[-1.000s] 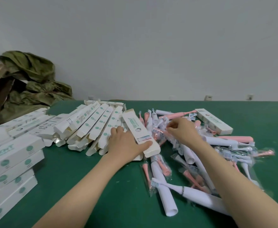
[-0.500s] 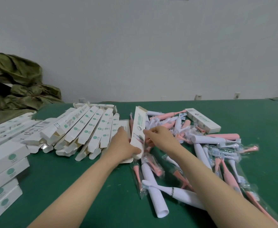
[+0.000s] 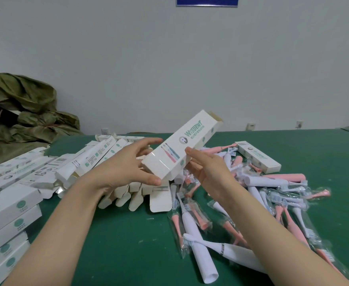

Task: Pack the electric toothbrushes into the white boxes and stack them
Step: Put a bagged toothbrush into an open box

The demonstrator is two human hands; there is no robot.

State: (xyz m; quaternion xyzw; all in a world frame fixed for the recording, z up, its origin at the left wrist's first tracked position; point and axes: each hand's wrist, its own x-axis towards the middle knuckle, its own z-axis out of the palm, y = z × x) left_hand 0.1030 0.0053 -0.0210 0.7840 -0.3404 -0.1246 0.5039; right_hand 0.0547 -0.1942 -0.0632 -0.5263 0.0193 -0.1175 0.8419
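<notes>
Head view: the white box point(image 3: 181, 147), which lay on the row of empty boxes point(image 3: 107, 153) a second ago, is now lifted above the green table point(image 3: 128, 244), tilted with its far end raised. The left hand point(image 3: 126, 168) grips its near end and the right hand point(image 3: 208, 168) holds its side. The far flap stands open, so it looks ready to take one of the toothbrushes point(image 3: 272, 180).

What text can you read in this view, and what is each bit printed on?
"WISDENT": raised box, in green along its face.
"WISDENT": closed box lying at right.
"NT": top box of the near-left stack, rest cut off by the frame.
Too small: line beneath the brand on the raised box, print on the flat boxes.
Unreadable: blue wall sign.
</notes>
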